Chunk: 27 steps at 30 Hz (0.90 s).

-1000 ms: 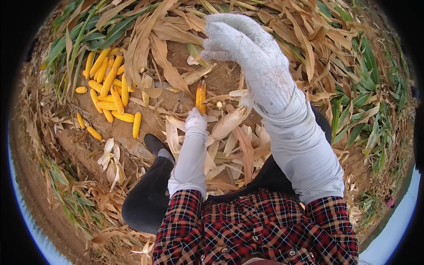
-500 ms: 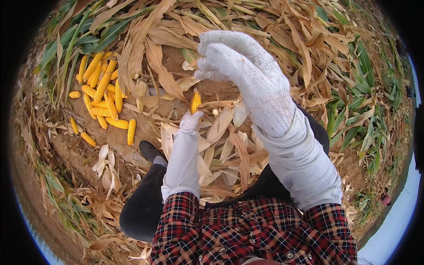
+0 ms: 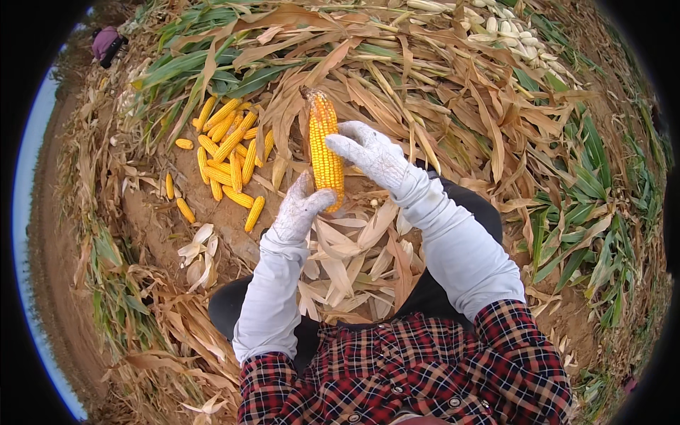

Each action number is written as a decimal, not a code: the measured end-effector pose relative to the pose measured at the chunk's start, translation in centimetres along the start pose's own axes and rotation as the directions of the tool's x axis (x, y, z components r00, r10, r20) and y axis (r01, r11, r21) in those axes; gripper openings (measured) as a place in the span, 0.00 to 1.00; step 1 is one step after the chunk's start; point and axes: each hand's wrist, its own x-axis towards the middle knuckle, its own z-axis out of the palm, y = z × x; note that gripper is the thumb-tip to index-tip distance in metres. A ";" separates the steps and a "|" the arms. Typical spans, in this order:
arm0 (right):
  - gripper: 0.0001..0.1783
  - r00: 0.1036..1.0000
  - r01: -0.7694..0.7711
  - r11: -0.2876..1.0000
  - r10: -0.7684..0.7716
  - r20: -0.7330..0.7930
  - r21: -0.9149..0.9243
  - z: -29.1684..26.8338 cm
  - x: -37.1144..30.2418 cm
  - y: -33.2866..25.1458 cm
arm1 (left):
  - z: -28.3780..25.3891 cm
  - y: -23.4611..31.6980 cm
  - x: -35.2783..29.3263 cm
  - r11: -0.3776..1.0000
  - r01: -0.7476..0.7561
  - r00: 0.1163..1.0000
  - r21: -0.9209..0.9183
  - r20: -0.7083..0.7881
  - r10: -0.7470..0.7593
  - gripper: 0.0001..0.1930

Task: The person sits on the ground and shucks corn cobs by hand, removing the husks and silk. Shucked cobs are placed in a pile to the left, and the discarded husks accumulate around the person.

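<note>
A bare yellow ear of corn (image 3: 326, 152) stands nearly upright in front of me, its kernels showing and its darker, ragged end at the top. My left hand (image 3: 296, 212), in a whitish glove, holds it low down, the thumb lying across its lower end. On its right side, the bent fingers of my gloved right hand (image 3: 372, 152) press against the upper half. Parts of both hands' fingers are hidden. Pale stripped husks (image 3: 347, 262) lie below the hands, between my legs.
A pile of bare yellow ears (image 3: 230, 152) lies on the soil to the left, with a few loose ones nearer me. Dry and green corn stalks (image 3: 397, 64) stretch across the far side. Pale ears (image 3: 510, 32) lie far right. Another person (image 3: 108, 44) is at the far left.
The ear has come up closer and is now seen almost whole. My right hand has come down from above to its side. The view has swung, shifting the pile rightward.
</note>
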 end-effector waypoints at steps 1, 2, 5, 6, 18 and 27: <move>0.45 0.999 -0.034 0.994 0.032 0.023 0.101 0.9 -0.6 -0.6 | -0.1 1.2 -0.2 0.989 -0.035 0.997 0.147 -0.056 0.043 0.39; 0.47 0.997 -0.074 0.978 0.067 0.042 0.196 1.5 -1.1 -1.0 | 2.0 4.8 -1.1 0.943 -0.098 0.988 0.317 -0.080 0.129 0.36; 0.37 0.997 -0.062 0.810 0.027 0.069 0.583 4.0 -2.3 -1.2 | 2.6 9.3 -1.6 0.700 -0.061 0.989 0.712 -0.050 0.136 0.29; 0.34 0.990 -0.142 0.646 0.077 0.121 0.750 4.5 -2.0 -0.6 | 2.4 9.9 -1.2 0.592 -0.029 0.995 0.806 -0.030 0.090 0.26; 0.28 0.955 -0.263 0.694 0.088 0.283 0.670 6.3 -1.2 -1.5 | -2.2 9.9 0.8 0.919 -0.099 0.882 0.381 -0.395 0.258 0.27; 0.27 0.869 -0.399 0.582 -0.005 0.494 0.708 6.7 -2.3 -2.1 | -2.4 10.1 0.6 0.922 -0.110 0.894 0.372 -0.369 0.256 0.14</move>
